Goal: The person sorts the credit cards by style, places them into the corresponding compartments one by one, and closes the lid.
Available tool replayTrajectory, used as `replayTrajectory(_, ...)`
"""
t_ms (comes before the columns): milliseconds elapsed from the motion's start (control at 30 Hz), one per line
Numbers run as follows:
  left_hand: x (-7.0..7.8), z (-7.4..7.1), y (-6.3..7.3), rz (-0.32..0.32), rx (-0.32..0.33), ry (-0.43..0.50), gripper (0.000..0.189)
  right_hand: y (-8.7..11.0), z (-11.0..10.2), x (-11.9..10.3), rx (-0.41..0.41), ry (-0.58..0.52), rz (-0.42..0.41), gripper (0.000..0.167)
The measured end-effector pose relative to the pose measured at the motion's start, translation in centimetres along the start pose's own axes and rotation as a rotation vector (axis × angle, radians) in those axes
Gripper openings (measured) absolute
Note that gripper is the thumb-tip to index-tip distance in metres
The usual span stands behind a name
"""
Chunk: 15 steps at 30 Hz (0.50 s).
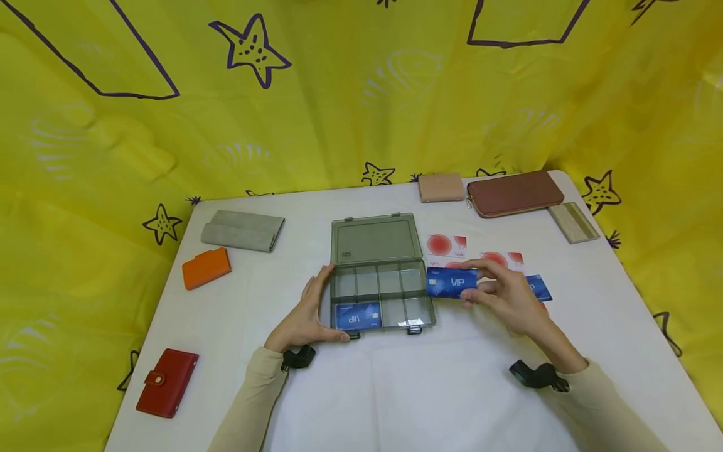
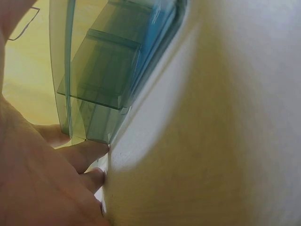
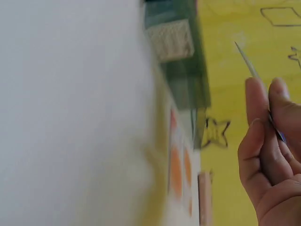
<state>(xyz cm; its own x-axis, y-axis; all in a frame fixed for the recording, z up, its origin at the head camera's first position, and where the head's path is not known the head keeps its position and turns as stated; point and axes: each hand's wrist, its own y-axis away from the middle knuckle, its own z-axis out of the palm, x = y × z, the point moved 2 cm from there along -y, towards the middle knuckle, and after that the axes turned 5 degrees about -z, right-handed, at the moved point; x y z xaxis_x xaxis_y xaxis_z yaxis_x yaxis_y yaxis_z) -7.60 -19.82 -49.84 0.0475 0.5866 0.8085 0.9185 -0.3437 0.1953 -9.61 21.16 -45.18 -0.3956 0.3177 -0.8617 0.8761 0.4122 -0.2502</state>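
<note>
Blue and held level, its long axis side to side and chip end leftward, one card [image 1: 443, 283] is pinched by the right hand's [image 1: 511, 301] thumb and fingers, raised just beside the right edge of a translucent box [image 1: 366, 280]. Of two more blue cards, one [image 1: 354, 316] lies in the box's front-left compartment, another [image 1: 540, 288] beyond the right hand, near at least three red-and-white cards [image 1: 447, 245]. The left hand [image 1: 305, 318], fingers extended, touches the box's left side.
</note>
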Motion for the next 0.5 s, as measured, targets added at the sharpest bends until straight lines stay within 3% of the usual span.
replayTrajectory(100, 0.1, -0.1, 0.0, -0.003, -0.002, 0.0, 0.144, -1.9, 1.9, -0.6, -0.038, -0.185, 0.025, 0.06)
replayTrajectory(200, 0.1, -0.1, 0.1, -0.007, 0.0, 0.001, 0.144, -3.6, 4.6, -1.4, -0.11, -0.207, -0.019, 0.067)
replayTrajectory(333, 0.1, -0.1, 0.1, -0.01, 0.001, 0.008, 0.144, -5.1, 8.3, -2.1, -0.183, -0.062, -0.138, 0.071)
replayTrajectory(500, 0.0, -0.1, 0.0, -0.006, -0.002, 0.005, 0.143, -5.8, 11.5, -2.5, -0.203, 0.139, -0.272, 0.073)
